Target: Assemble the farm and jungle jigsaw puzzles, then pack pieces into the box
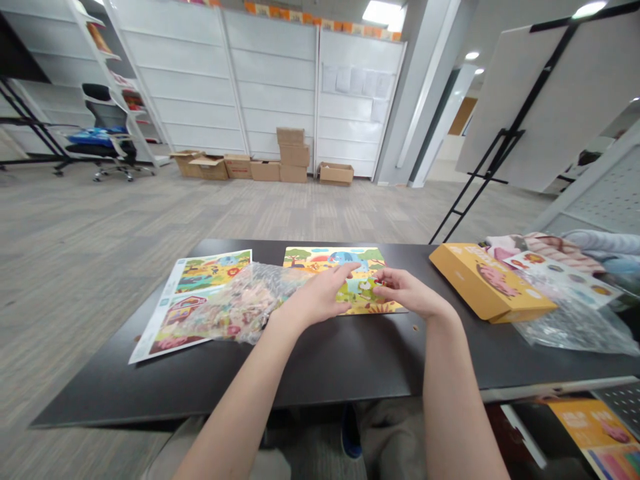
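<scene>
Right fingers (387,274) half-curled over picture board (361,288)

- No wording can be read clearly.
- Yellow box (493,283), three o'clock: white lettering, blurred.
- Orange-yellow package (590,420), four o'clock: pale lettering, too small.
- Pale sheets (357,81), between twelve and one: any print too faint.

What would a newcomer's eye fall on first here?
Probably the colourful picture board near the far edge of the dark table, with the left hand and right hand at it. Then the yellow box on the right, and the clear bag lying partly over a printed sheet on the left.
</scene>
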`<state>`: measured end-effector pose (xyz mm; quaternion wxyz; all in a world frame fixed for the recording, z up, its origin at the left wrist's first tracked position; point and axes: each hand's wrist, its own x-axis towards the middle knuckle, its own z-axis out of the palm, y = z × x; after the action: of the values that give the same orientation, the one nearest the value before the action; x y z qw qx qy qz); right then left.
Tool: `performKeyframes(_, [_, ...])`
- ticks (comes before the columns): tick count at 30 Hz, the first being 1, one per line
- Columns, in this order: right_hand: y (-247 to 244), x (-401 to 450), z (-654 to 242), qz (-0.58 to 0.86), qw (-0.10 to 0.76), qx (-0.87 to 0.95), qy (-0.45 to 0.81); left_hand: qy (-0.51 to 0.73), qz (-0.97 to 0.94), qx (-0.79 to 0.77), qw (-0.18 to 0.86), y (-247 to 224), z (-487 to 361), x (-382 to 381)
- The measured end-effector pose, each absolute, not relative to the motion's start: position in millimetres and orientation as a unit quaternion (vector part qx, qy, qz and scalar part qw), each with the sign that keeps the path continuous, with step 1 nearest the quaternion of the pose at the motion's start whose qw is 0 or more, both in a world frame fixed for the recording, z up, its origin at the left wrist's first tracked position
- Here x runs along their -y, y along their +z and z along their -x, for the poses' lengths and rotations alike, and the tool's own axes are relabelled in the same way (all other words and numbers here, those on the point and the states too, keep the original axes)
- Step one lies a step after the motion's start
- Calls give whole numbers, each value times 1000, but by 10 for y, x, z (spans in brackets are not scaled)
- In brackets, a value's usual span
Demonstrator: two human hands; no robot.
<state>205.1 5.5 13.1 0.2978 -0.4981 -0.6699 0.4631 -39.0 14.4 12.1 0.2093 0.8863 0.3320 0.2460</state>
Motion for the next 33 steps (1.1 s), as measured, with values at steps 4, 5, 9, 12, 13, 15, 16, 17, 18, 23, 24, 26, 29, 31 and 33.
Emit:
performKeyframes(4, [93, -83, -2002, 551, 287, 646, 444, 279, -879, -341, 183, 161, 406, -130])
performKeyframes(5, [92, -89, -1965, 554, 282, 648, 441, 289, -879, -334, 179, 174, 389, -113])
performKeyframes(9, [126, -89, -1786, 503, 288, 652, 489, 313, -886, -291, 181, 211, 266, -26])
performKeyframes(12, [148, -72, -1732, 471, 312, 627, 535, 320, -882, -293, 186, 209, 209, -2])
performKeyframes(13, [149, -67, -1736, 464, 321, 616, 549, 323, -878, -300, 186, 203, 205, -7])
performKeyframes(15, [147, -58, -1760, 452, 338, 592, 575, 332, -871, -312, 186, 185, 210, -31])
performKeyframes(16, [147, -53, -1770, 448, 343, 585, 583, 337, -868, -314, 185, 177, 212, -43])
performKeyframes(17, [150, -49, -1775, 446, 345, 582, 586, 340, -867, -314, 184, 172, 212, -53])
performKeyframes(18, [154, -44, -1773, 444, 344, 584, 586, 341, -867, -314, 182, 174, 210, -56])
performKeyframes(23, [184, -31, -1719, 461, 340, 603, 556, 283, -889, -334, 131, 409, 267, 83])
performKeyframes(24, [187, -31, -1715, 468, 342, 605, 546, 261, -895, -347, 106, 506, 323, 137])
performKeyframes(26, [194, -26, -1713, 478, 346, 616, 521, 216, -889, -399, 55, 715, 497, 244])
performKeyframes(29, [222, -1, -1666, 483, 340, 646, 483, 145, -835, -531, -13, 947, 848, 340])
performKeyframes(31, [252, 29, -1565, 481, 335, 670, 455, 64, -796, -602, 5, 1002, 1059, 342])
performKeyframes(33, [281, 64, -1400, 473, 337, 692, 428, 23, -774, -632, 37, 997, 1199, 313])
